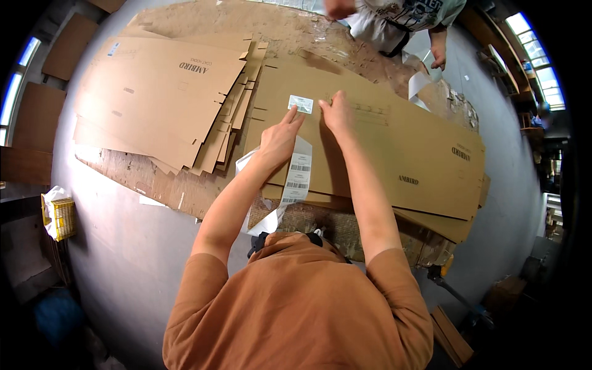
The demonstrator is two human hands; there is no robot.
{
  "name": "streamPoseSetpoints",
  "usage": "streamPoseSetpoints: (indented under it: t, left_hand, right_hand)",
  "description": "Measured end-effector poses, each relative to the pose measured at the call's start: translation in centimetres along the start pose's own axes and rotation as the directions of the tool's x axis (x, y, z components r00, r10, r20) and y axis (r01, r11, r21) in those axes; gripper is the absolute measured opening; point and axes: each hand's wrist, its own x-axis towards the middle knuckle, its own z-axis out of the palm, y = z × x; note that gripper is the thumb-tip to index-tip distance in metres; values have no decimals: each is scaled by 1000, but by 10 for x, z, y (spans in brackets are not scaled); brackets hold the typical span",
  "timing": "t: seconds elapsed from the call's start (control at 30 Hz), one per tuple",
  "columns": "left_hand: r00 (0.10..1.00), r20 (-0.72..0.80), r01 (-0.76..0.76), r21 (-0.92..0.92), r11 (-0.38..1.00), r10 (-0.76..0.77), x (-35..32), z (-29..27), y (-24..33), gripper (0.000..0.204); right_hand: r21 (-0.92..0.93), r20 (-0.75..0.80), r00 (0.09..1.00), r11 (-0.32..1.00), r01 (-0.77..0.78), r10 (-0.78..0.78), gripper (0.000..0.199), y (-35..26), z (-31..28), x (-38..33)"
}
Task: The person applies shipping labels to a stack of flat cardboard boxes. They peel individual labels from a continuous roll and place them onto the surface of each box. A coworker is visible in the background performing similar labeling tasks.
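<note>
A small white label [300, 103] lies on the top brown flat cardboard carton [382, 154] in front of me. My left hand [279, 139] reaches to the label with its first fingers stretched out, the tips at its lower edge. Its other fingers seem tucked round a white strip of barcode labels [298, 174], which hangs down past the carton's near edge; the grip itself is mostly hidden. Just right of the label is my right hand [338, 116], bent at the fingers, with thumb and forefinger apart and nothing visible between them.
To the left lies a fanned stack of flat cartons [166, 92]. Both piles rest on a worn, cardboard-covered table [302, 31]. Another person [394, 24] stands across it, near a curl of white paper [420, 86]. A yellow basket [60, 216] is at the far left.
</note>
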Motion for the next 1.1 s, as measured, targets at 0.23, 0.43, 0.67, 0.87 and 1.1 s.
streamPoseSetpoints:
  t: [0.23,0.43,0.67,0.87,1.1]
  left_hand:
    - [987,34,-144,-200,969,154,-60,25,20,35]
    - [973,-37,-230,-162,960,227,-69,70,76,41]
    - [993,-53,-108,-28,994,107,-69,95,101,45]
    - [996,-85,-10,-60,998,4,-79,96,101,35]
    - [988,-154,-28,-15,999,25,-80,108,98,33]
  right_hand:
    - [216,-294,950,976,-38,102,22,172,-86,-96]
    - [-122,-546,802,924,-362,242,33,347,-193,-148]
    - [-277,-608,730,778,-564,313,44,530,-257,-167]
    - [-395,-390,702,581,-712,595,61,531,-287,-130]
    - [-325,-425,613,520,-790,665,58,531,-302,-116]
